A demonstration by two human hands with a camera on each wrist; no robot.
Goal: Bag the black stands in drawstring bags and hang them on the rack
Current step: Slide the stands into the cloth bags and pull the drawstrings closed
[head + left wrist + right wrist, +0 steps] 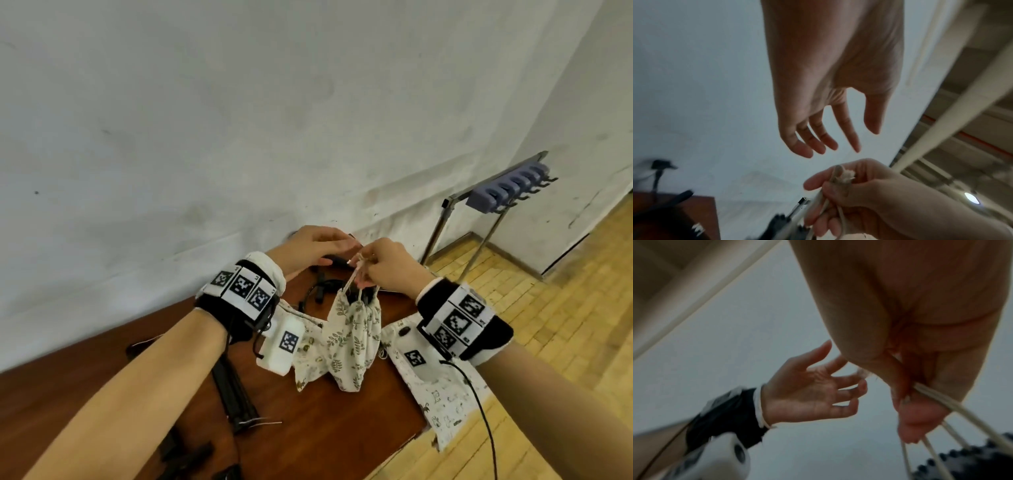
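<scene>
My right hand (383, 263) pinches the pale drawstring cords (824, 199) of the leaf-printed cream cloth bag (352, 339), which hangs at frame centre over the red-brown wooden worktop (325, 428). My left hand (315, 248) hovers spread beside it, holding nothing. A black stand (363, 295) pokes from the bag's gathered mouth. I'd cinch the cords fully first. More black stands (233, 387) lie lower left; the grey hook rack (507, 188) waits at the right.
</scene>
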